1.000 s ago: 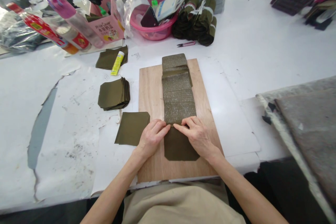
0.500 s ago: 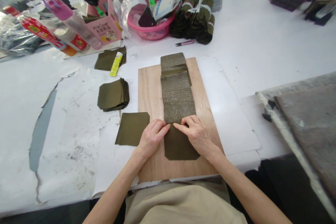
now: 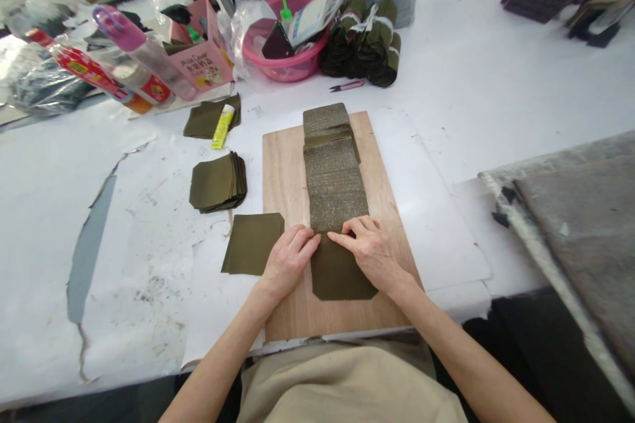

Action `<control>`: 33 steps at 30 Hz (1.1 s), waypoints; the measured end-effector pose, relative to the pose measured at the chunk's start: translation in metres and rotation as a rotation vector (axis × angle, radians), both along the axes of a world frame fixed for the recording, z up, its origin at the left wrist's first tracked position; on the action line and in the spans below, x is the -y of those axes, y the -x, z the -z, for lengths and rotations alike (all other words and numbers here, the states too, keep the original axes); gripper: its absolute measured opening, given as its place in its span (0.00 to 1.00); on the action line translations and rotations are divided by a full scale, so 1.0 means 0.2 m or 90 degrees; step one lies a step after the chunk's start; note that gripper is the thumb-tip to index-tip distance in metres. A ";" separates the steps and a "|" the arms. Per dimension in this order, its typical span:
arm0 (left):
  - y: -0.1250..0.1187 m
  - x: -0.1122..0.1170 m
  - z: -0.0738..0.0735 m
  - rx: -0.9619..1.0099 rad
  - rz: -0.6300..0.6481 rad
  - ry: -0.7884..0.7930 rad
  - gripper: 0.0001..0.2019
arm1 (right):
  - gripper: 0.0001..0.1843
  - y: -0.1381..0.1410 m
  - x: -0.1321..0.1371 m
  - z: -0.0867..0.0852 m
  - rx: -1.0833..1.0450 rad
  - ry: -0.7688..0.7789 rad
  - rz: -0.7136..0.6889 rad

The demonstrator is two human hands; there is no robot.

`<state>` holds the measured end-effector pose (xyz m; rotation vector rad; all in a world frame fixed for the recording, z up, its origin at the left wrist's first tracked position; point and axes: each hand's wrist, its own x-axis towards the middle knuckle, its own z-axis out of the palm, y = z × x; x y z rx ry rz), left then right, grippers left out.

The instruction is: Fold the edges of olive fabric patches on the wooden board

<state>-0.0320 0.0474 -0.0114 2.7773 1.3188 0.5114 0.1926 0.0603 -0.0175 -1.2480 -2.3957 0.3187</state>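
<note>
On a wooden board (image 3: 282,178) in front of me lies a row of overlapping olive fabric pieces (image 3: 335,178), their upper strips speckled. The nearest olive fabric piece (image 3: 342,274) has cut corners at its lower end. My left hand (image 3: 292,254) pinches this piece's upper edge at the left, fingers pressed together. My right hand (image 3: 367,248) pinches the same edge a little to the right, index finger and thumb on the fold. Left of the board, partly behind my left wrist, is a small stack of olive pieces (image 3: 251,244).
Farther left sit a thicker fabric stack (image 3: 215,182) and a yellow tube (image 3: 223,126) on more pieces. Thread snips (image 3: 347,86), tied fabric rolls (image 3: 380,39), a pink basket (image 3: 288,69) and bottles (image 3: 143,46) stand at the back. A grey padded board (image 3: 585,211) is at the right.
Both hands stay on the fabric edge with hardly any movement. The view has shifted slightly, so the surroundings sit a little differently in the picture.
</note>
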 end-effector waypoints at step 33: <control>-0.14 0.12 0.01 -0.126 -0.086 0.031 0.24 | 0.11 -0.16 -0.04 -0.01 -0.032 -0.012 -0.038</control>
